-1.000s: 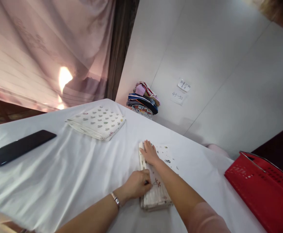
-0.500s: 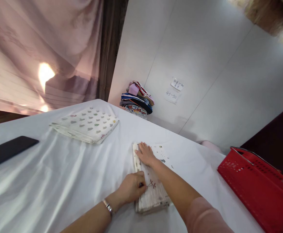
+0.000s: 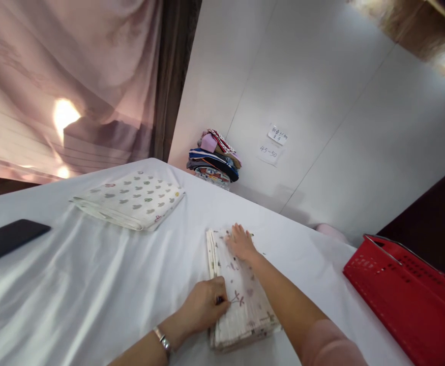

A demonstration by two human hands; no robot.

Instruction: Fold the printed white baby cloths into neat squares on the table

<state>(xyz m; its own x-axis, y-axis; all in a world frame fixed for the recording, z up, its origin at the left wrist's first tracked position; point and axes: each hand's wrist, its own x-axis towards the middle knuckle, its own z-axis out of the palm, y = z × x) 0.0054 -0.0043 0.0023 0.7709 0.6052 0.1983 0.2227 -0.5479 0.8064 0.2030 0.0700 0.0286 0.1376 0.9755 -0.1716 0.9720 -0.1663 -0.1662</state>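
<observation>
A folded white cloth (image 3: pixel 237 317) with a small printed pattern lies in several layers on the white-covered table. My left hand (image 3: pixel 206 302) is closed at its left side, the curled fingers pinching the cloth. Toward the far end, my right hand (image 3: pixel 241 243) rests flat on top with its fingers stretched out. Farther off to the left lies another folded white cloth (image 3: pixel 138 201), printed with grey, green and red shapes; neither hand touches it.
A black flat object (image 3: pixel 10 241) lies at the table's left edge. On the right stands a red basket (image 3: pixel 405 295) with a metal handle. Folded clothes (image 3: pixel 214 157) are stacked by the wall, near paper notes (image 3: pixel 270 151). A pink curtain (image 3: pixel 104 66) hangs at the left.
My right hand has slid to the right across the cloth, uncovering its far left part. My left hand keeps its grip at the left side. The cloth looks spread wider.
</observation>
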